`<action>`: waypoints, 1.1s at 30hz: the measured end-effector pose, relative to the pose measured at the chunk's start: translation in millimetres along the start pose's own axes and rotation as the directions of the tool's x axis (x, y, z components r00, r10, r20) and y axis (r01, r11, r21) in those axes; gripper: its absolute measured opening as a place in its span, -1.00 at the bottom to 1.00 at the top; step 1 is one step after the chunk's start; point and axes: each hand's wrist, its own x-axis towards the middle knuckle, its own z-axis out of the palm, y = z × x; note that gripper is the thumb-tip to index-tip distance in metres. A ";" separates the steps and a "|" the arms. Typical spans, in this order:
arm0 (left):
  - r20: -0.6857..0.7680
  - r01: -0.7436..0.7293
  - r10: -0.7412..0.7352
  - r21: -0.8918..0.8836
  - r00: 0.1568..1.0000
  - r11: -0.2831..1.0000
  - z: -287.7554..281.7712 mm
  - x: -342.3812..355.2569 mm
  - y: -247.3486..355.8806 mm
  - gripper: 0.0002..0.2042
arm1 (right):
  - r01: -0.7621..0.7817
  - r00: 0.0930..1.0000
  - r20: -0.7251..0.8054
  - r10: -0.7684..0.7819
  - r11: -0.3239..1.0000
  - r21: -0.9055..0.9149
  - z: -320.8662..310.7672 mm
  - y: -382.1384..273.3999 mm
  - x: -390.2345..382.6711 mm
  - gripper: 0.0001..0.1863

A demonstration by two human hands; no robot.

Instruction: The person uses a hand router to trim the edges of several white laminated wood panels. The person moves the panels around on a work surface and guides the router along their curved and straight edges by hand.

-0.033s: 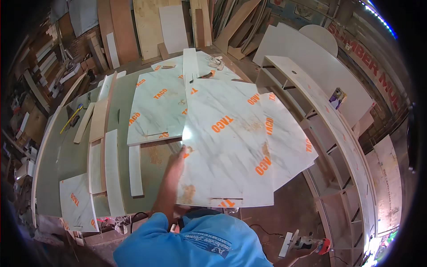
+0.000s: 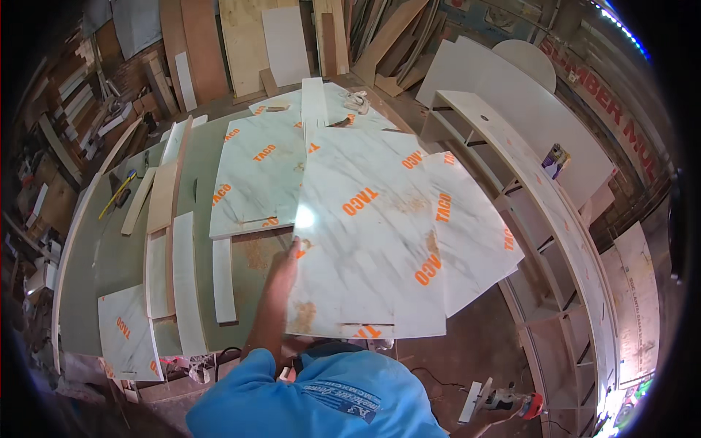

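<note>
A large white marble-patterned panel [image 2: 365, 241] with orange print lies tilted over other boards, with sawdust along its edges. My left hand [image 2: 294, 250] is closed on its left edge; the fingers under it are hidden. Low at the right, away from the panel, my right hand [image 2: 491, 419] holds a corded power tool [image 2: 507, 401] with a red end and a flat white base, which looks like a trim router. Beneath the panel's right side sits a second marble-patterned panel [image 2: 478, 226]. Another marble-patterned panel [image 2: 255, 175] lies to the left.
A greenish worktable [image 2: 87, 292] carries wooden strips [image 2: 191, 292], a yellow tape measure [image 2: 117, 193] and a small marble-patterned offcut [image 2: 130, 332]. To the right stands a long shelf carcass [image 2: 537, 175]. Sheets of board [image 2: 244, 51] lean at the back. Pale gloves [image 2: 356, 102] lie at the table's far end.
The top panel's near end has shifted slightly left along with my left hand, and its far edge covers more of a dark tool there. My right hand stays with the power tool.
</note>
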 end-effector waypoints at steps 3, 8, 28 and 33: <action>-0.046 -0.078 0.079 0.035 0.996 0.996 -33.4 23.4 -3.7 -0.22 | 0.029 1.000 -0.007 -0.029 0.999 -0.027 6.5 2.7 -8.3 -0.53; -0.097 -0.102 0.094 -0.081 0.991 0.992 -103.7 119.9 -59.5 -0.15 | 0.013 1.000 0.011 -0.013 0.999 -0.053 26.7 17.7 -24.7 -0.53; -0.440 0.043 0.418 0.728 0.795 0.684 -219.4 377.2 -41.0 -0.36 | 0.093 0.990 0.113 -0.082 0.992 -0.089 64.5 -9.7 -77.6 -0.53; -0.256 -0.584 0.793 0.559 0.553 0.588 -88.2 354.5 43.8 -0.62 | 0.188 0.981 -0.031 -0.191 0.979 -0.079 80.7 -2.4 -104.5 -0.52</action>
